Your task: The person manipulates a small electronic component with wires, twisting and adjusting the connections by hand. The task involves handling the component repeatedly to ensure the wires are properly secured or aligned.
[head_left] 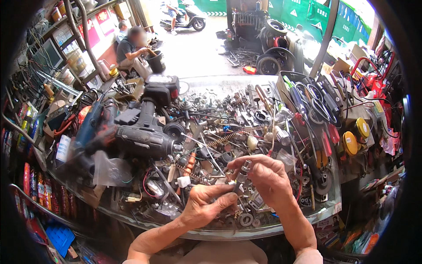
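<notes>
Above the front of a cluttered workbench, my two hands meet at a small silvery metal fitting [247, 166], shaped like a short cylinder. My right hand [271, 178] has its thumb and fingers closed around it. Just to the left and lower, my left hand [206, 203] pinches a small dark and silvery piece [237, 186] between thumb and forefinger, against or close below the fitting. Whether the two pieces are joined I cannot tell. Beneath the hands lie loose metal parts, including round washers [245, 219]. A white plastic block [183, 181] and an orange ribbed handle [190, 163] lie left of them.
A black cordless impact wrench [143, 138] and a blue power tool [89, 125] lie on the left. At right stands a bin of pliers and screwdrivers [303, 94], near yellow round tins [350, 143]. Beyond the bench are a seated person [131, 53], tyres [269, 64] and a scooter [188, 18].
</notes>
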Available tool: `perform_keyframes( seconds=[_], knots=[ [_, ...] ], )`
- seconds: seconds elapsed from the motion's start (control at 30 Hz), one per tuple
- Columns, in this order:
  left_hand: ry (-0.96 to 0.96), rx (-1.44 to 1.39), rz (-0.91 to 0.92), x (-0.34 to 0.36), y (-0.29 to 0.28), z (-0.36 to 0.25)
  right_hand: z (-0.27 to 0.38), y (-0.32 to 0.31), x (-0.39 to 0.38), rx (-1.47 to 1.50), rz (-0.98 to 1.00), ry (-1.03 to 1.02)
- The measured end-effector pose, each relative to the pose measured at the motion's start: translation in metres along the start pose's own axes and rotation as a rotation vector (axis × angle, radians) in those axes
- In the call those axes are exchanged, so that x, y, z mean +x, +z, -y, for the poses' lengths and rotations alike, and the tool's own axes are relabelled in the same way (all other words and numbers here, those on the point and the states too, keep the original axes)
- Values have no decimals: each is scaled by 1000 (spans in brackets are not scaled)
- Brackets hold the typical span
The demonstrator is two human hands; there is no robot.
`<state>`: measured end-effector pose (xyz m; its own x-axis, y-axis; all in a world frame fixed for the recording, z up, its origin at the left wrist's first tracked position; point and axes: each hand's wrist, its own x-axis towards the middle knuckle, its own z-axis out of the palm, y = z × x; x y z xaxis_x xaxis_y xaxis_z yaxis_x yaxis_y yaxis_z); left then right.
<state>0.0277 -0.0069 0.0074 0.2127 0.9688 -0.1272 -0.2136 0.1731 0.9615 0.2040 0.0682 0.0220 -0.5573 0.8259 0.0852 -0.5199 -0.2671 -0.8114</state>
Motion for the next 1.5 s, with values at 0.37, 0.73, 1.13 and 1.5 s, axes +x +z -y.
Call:
perform_keyframes(
  seconds=[0.37,0.73,1.13,1.5],
  knots=[
    [-57,-171,41,2,-3,-1,0,5,-2,-180,-80,24],
    [34,-36,-30,2,0,2,-5,5,-1,-369,-102,-125],
    [30,-18,18,4,-2,6,-2,1,-2,-379,-40,-51],
    [28,-44,34,2,-2,5,-2,3,-4,-385,-79,-69]
  ],
)
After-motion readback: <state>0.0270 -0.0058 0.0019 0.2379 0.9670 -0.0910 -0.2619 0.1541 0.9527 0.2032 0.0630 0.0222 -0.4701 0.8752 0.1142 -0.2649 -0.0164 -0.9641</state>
